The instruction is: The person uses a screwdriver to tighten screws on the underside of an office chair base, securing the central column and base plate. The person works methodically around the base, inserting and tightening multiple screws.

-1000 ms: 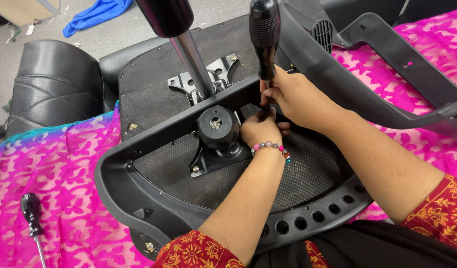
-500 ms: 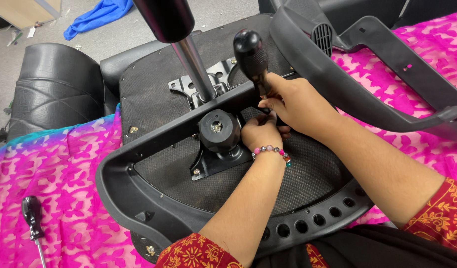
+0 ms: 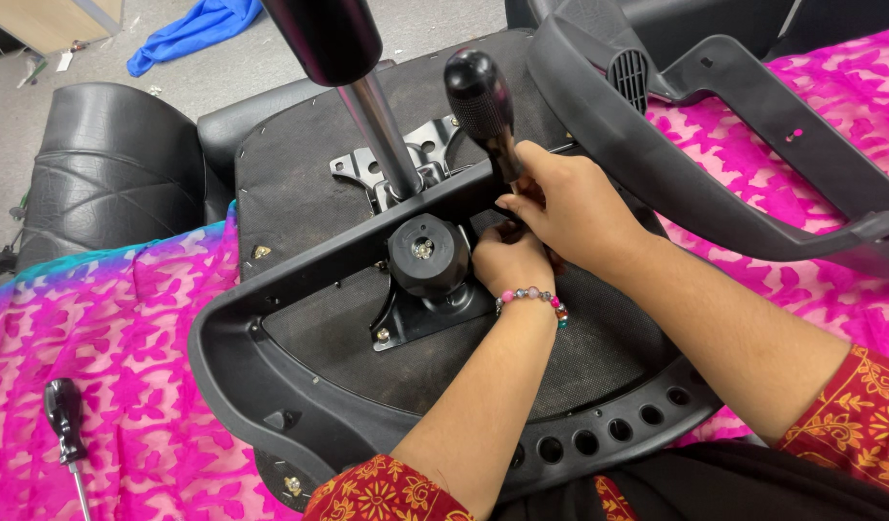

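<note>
Screwdriver (image 3: pixel 483 111) tip and lower shaft hidden behind right hand (image 3: pixel 570 207) — contact point with bracket (image 3: pixel 411 323) not visible. Left hand (image 3: pixel 510 260) fingertips tucked under the right, grip unreadable. Gas cylinder (image 3: pixel 343 58) cut off at top edge, second screwdriver (image 3: pixel 66 425) shaft cut at bottom edge, armrest frame (image 3: pixel 753 145) runs out right — screw heads on seat underside (image 3: pixel 300 164) too small to tell.
</note>
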